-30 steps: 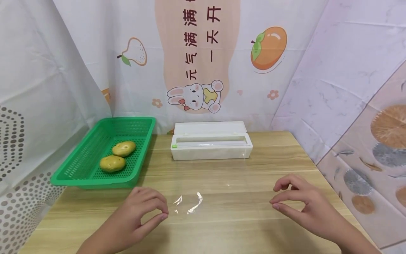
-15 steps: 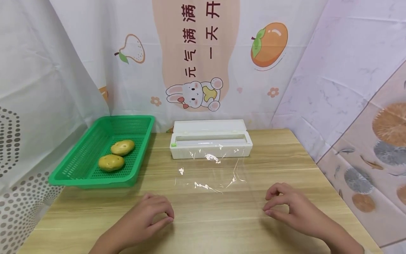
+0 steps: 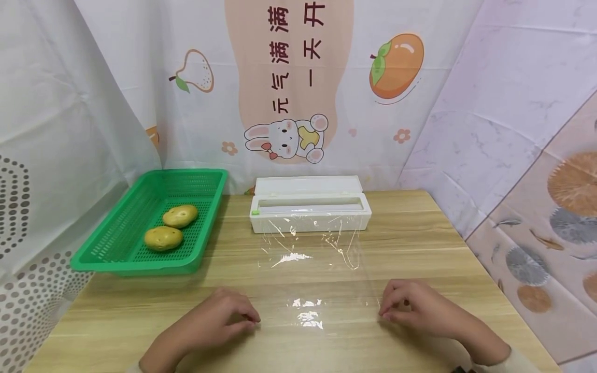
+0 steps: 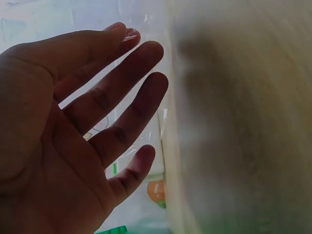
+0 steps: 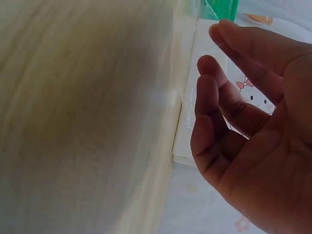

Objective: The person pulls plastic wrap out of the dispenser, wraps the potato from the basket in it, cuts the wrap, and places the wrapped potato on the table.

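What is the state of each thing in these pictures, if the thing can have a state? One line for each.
Box: upright, open
Lid: raised
Slider: at the box's left end
Film: pulled out, wrinkled in places
Basket: upright, uncovered
Potatoes: two, whole, unwrapped
Left hand: pinching film
Right hand: pinching film

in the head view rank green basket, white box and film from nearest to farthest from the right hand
1. Film: pinched in the right hand
2. White box: ahead, to that hand's left
3. Green basket: far left, beyond the box
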`<action>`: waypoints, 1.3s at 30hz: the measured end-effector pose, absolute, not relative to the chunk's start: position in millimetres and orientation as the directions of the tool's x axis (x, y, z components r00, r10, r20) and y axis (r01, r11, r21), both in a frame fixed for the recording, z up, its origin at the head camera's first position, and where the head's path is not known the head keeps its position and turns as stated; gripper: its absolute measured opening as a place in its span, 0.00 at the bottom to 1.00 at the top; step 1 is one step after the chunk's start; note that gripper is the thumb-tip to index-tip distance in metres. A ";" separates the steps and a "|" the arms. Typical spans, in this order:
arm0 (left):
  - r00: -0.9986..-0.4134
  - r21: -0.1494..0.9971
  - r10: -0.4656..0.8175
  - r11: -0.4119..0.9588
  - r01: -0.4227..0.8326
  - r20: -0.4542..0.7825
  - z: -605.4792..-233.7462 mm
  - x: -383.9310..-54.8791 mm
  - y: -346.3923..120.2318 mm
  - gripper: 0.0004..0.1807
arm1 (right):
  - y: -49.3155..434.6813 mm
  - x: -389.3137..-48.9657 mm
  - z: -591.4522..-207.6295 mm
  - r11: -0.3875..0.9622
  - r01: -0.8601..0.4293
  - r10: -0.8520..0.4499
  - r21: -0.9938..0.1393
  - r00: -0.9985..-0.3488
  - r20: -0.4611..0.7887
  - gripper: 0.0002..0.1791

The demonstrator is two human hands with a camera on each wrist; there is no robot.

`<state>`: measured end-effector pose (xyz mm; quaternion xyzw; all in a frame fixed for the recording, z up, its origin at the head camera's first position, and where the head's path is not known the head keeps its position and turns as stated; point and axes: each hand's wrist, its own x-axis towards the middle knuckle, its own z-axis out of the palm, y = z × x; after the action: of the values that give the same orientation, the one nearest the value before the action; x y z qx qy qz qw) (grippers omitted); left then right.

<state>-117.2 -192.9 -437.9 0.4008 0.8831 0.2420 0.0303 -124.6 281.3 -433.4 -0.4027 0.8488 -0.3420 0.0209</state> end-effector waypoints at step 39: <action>-0.904 0.400 0.422 0.842 0.362 -0.070 -435.2 -182.2 -177.0 0.42 | 254.1 -213.5 -433.4 0.721 -0.463 -0.558 -0.516 -0.829 -0.036 0.42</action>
<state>-182.2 -177.0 -435.2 0.2049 0.9565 0.1926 0.0776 -213.5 254.1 -433.4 -0.2767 0.9228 -0.2509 0.0949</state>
